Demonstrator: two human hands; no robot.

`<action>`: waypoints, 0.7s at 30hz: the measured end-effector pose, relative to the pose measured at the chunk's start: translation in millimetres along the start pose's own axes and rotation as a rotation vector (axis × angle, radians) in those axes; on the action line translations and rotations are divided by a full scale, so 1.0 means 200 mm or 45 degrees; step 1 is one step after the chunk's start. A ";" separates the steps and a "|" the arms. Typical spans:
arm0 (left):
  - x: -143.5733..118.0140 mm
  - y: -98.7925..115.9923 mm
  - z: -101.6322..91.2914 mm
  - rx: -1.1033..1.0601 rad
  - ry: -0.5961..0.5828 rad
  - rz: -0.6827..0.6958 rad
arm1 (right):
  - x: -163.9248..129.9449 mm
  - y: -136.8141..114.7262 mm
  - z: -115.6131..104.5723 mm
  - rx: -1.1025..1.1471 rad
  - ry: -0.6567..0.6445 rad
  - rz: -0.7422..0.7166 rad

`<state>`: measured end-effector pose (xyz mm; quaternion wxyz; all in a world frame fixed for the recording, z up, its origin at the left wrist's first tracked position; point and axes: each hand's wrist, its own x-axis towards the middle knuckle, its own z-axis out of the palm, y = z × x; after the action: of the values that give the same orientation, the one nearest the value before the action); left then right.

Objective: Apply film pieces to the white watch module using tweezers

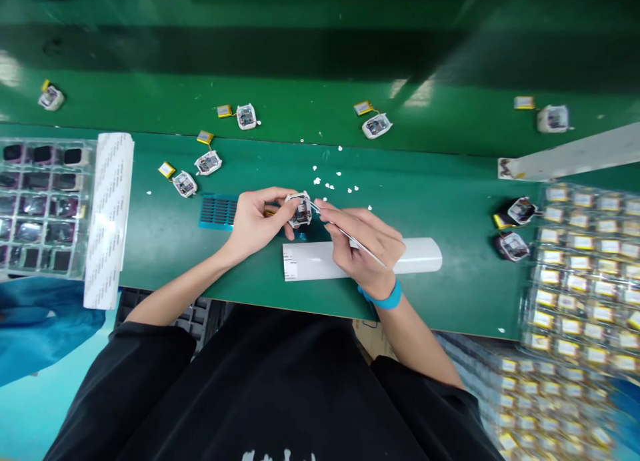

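Held up over the green bench, a white smartwatch case (301, 211) shows its open inside with a circuit board. My left hand (260, 217) grips it from the left, thumb and fingers pinching its edge. My right hand (367, 241) is closed on slim metal tweezers (363, 247), whose tip reaches the case's upper right edge; whether it touches is too small to tell. A blue band circles my right wrist. Beneath my right hand lies a curled white release-paper sheet (417, 255). Beside my left hand is a blue slotted sheet (217, 211).
Small white bits (327, 184) are scattered beyond my hands. Several open watch cases with yellow batteries lie around, such as a white case (185, 183). A tray of watches (90, 214) stands left, a battery tray (537, 274) right. A pale bar (575, 154) juts in.
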<state>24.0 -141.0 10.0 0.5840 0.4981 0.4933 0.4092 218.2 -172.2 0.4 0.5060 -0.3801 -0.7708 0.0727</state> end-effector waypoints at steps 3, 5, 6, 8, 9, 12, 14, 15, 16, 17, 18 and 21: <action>0.00 0.00 0.00 0.001 -0.001 -0.003 | 0.00 0.00 0.00 0.009 -0.007 0.019; 0.00 0.00 0.00 -0.016 0.012 0.002 | -0.01 0.00 0.00 0.003 -0.013 0.038; 0.00 -0.01 0.00 -0.029 0.020 0.007 | -0.01 0.00 0.00 0.001 -0.014 0.046; 0.00 -0.01 0.00 -0.044 0.027 0.007 | -0.01 0.00 0.00 -0.003 0.005 0.041; 0.00 -0.01 0.00 -0.049 0.025 -0.002 | -0.01 0.01 0.00 -0.007 0.018 0.033; 0.02 -0.01 -0.02 -0.078 0.006 -0.086 | -0.01 0.01 0.00 -0.012 0.054 0.014; 0.03 -0.02 -0.02 -0.134 -0.002 -0.152 | -0.01 0.01 0.00 -0.013 0.059 0.015; 0.04 -0.02 -0.02 -0.170 -0.001 -0.175 | -0.01 0.01 0.00 -0.018 0.059 0.011; 0.05 -0.02 -0.02 -0.204 0.005 -0.192 | -0.01 0.01 0.00 -0.024 0.062 0.006; 0.05 -0.02 -0.02 -0.230 0.014 -0.205 | 0.00 0.01 0.00 -0.030 0.060 0.003; 0.05 -0.02 -0.02 -0.246 0.026 -0.213 | 0.00 0.01 0.00 -0.034 0.059 0.000; 0.05 -0.02 -0.03 -0.240 0.057 -0.204 | 0.00 0.01 0.00 -0.030 0.057 -0.007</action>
<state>20.2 -131.6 4.7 0.6479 0.3909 0.5037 0.4167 219.6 -170.8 -0.5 0.5188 -0.3856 -0.7611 0.0537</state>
